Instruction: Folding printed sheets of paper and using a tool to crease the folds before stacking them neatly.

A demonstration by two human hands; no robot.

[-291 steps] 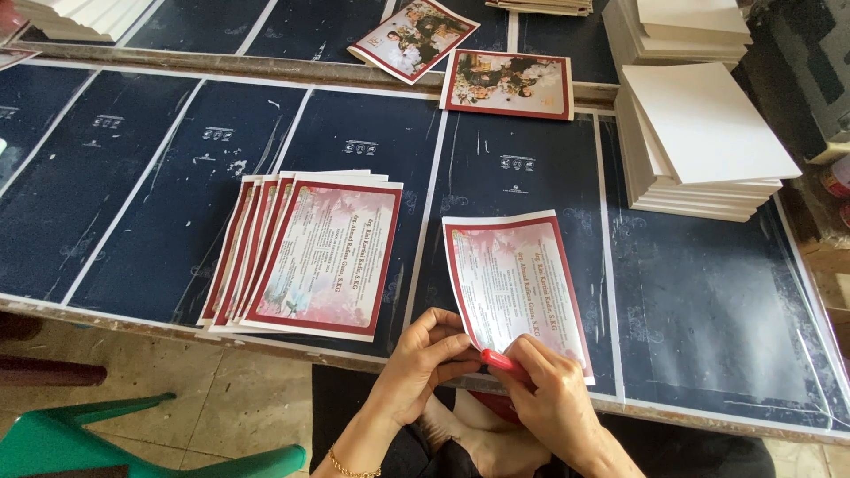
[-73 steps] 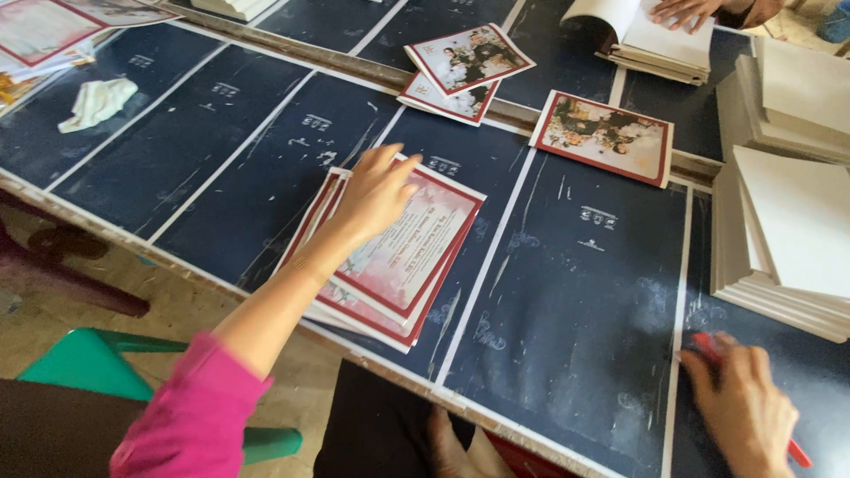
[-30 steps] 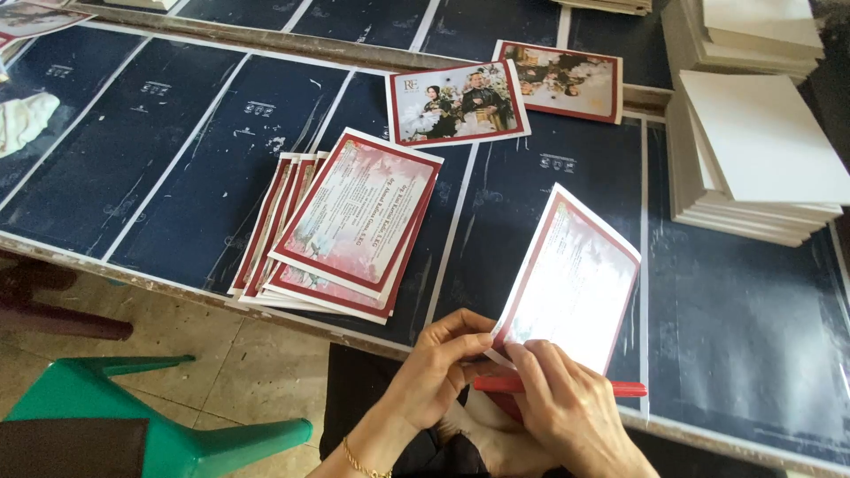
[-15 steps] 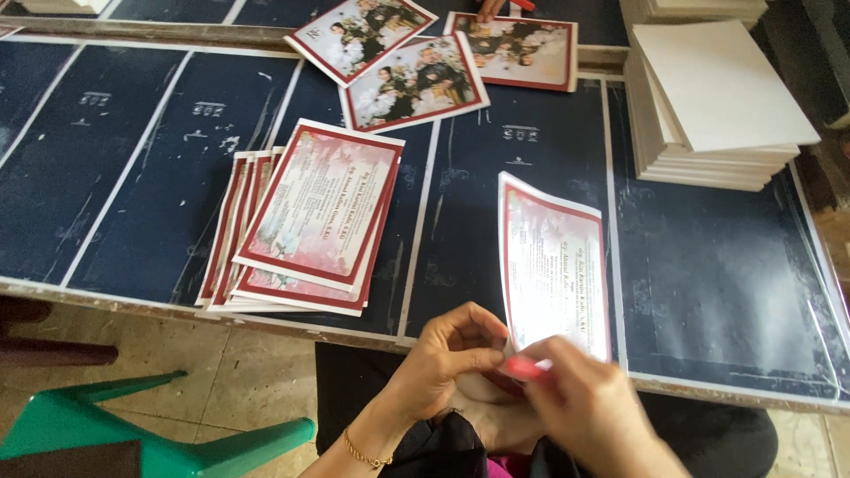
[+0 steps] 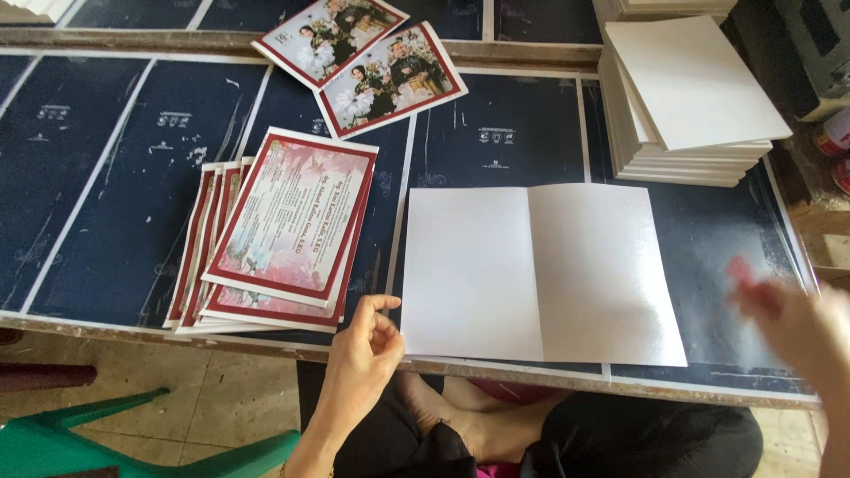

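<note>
Resting left hand beside opened white card, right hand blurred

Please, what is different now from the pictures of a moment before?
The card that both hands held folded at the table edge now lies opened flat, white side up, on the dark table. The left hand has let go and rests beside its corner; the right hand has swung away to the right, blurred. The fanned pile of red-bordered cards stayed as it was.
</note>
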